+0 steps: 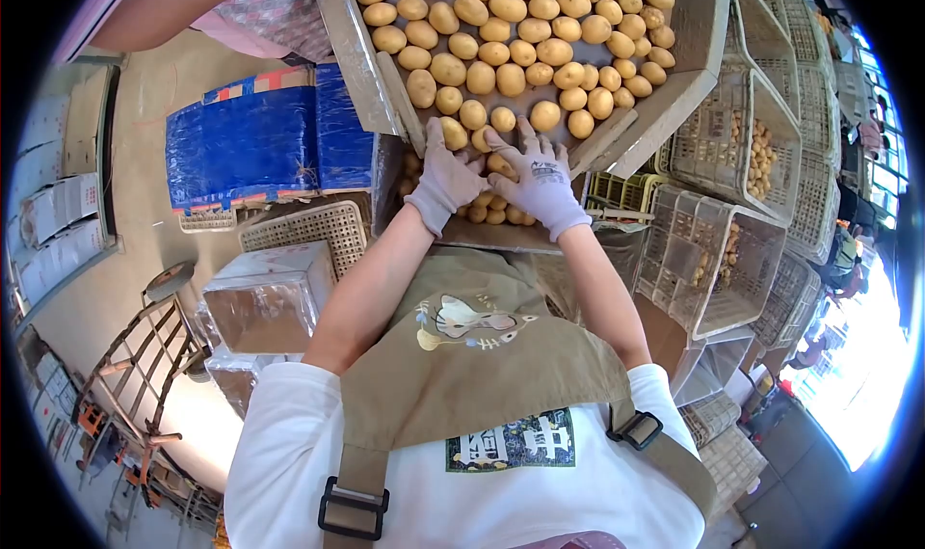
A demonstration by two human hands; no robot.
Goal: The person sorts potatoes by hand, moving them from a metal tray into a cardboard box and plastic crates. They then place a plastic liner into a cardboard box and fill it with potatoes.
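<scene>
Both of my hands wear pale lilac-grey work gloves at the lower mouth of a sloping tray [699,33] of yellow potatoes [511,79]. My left hand [449,171] is open, its fingers reaching forward beside the potatoes at the left of the mouth. With fingers spread, my right hand [536,175] lies over the potatoes at the tray's lower edge, its thumb side towards the left hand. Below and between the hands, more potatoes lie in a box [515,239] against my apron. The fingertips partly cover the nearest potatoes.
Plastic crates [679,260] are stacked at the right, some holding potatoes. A blue-covered stack [241,139] stands at the left, above a clear-wrapped box [270,298] and a hand cart [145,375]. Another person's arm [164,9] shows at the upper left.
</scene>
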